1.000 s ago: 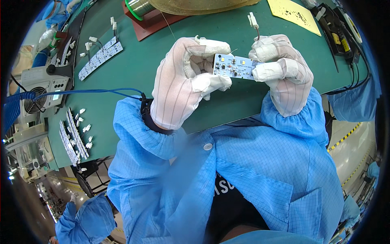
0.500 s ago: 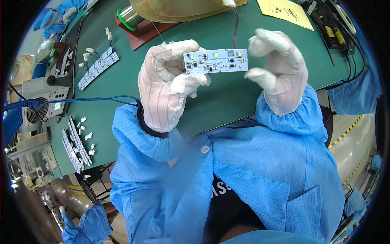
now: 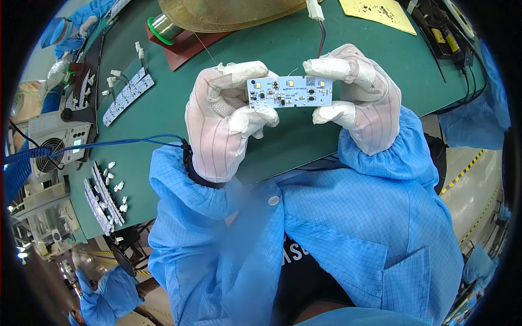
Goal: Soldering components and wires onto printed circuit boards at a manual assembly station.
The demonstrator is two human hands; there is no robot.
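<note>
A white circuit board (image 3: 291, 98) with small yellow and black parts is held level above the green bench. My left hand (image 3: 220, 117), in a white striped glove, pinches its left end between thumb and fingers. At the right end, my gloved right hand (image 3: 370, 100) has its index finger along the top edge and its thumb against the lower edge. Dark red and black leads (image 3: 322, 41) rise from behind the right fingers to a white connector (image 3: 314, 10). Where the leads meet the board is hidden.
Several boards with connectors (image 3: 128, 98) lie on the green bench (image 3: 179, 108), more (image 3: 103, 198) at its left edge. A solder spool (image 3: 166, 28) stands on a red-brown base, near a yellow sheet (image 3: 378, 13) with dark bits. A blue cord (image 3: 125, 142) reaches my left wrist.
My right hand has moved left and closed its fingers onto the board's right end. The board sits slightly lower in the picture, still in my left hand.
</note>
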